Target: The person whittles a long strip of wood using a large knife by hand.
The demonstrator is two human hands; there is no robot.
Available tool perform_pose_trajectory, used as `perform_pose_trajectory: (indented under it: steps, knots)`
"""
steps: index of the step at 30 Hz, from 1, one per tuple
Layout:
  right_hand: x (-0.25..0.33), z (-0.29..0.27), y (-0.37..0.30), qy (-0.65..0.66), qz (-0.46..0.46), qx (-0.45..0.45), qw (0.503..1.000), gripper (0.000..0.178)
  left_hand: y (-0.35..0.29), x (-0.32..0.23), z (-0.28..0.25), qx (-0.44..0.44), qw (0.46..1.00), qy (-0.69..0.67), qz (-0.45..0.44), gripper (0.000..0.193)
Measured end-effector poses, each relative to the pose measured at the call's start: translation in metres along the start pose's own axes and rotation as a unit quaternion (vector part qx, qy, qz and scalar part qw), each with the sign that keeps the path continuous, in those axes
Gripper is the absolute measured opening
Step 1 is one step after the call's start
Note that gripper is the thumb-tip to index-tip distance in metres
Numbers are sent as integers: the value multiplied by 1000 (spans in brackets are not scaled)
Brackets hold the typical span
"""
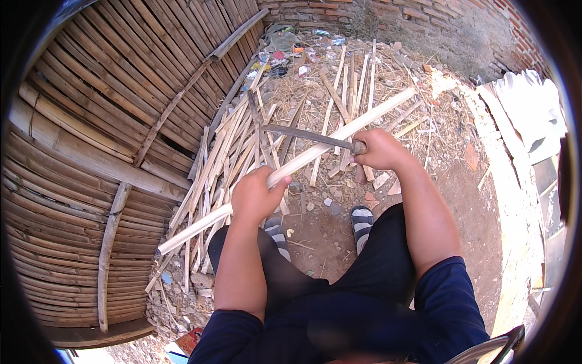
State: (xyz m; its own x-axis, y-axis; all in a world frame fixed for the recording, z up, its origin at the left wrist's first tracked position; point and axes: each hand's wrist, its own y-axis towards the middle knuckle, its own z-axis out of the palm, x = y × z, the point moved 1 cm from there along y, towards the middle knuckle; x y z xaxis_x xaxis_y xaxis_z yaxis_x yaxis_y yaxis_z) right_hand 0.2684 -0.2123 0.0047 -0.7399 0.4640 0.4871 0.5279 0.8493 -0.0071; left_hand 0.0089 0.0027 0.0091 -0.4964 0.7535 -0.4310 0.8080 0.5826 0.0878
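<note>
My left hand [254, 193] is closed around a long, pale strip of split bamboo or wood [336, 138], which slants from the lower left up to the far right. In my right hand [379, 150] is the handle of a machete [309, 134]. Its long dark blade points left and crosses over the strip, above my left hand. Whether the blade touches the strip I cannot tell. The machete's end near my fist looks brown and wooden.
Many split strips [227, 151] lie piled on the ground along a bamboo slat wall [115, 91] at left. More strips lie ahead among straw and rubble. Litter [303, 51] gathers by a brick wall [418, 24] at the back. Pale sheets [527, 109] stand at right.
</note>
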Motion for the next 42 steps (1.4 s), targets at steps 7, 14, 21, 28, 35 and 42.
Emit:
perform_pose_trajectory:
  steps: [7,14,21,28,35,42]
  knots:
    - [1,1,1,-8,5,32,999,43,2,1,2,12,1000,2,-12,51]
    - [0,8,2,7,2,20,1000,39,2,1,2,11,1000,10,-10,52]
    - [0,10,2,-3,-14,15,1000,43,2,1,2,17,1000,11,-12,51]
    - [4,7,2,0,-9,25,1000,42,2,5,4,8,1000,9,0,50]
    - [-12,-3,3,7,32,25,999,47,0,7,-1,4,1000,-1,-8,51]
    - [-12,-16,-7,13,67,-35,997,43,2,5,-2,-27,999,-15,-8,50]
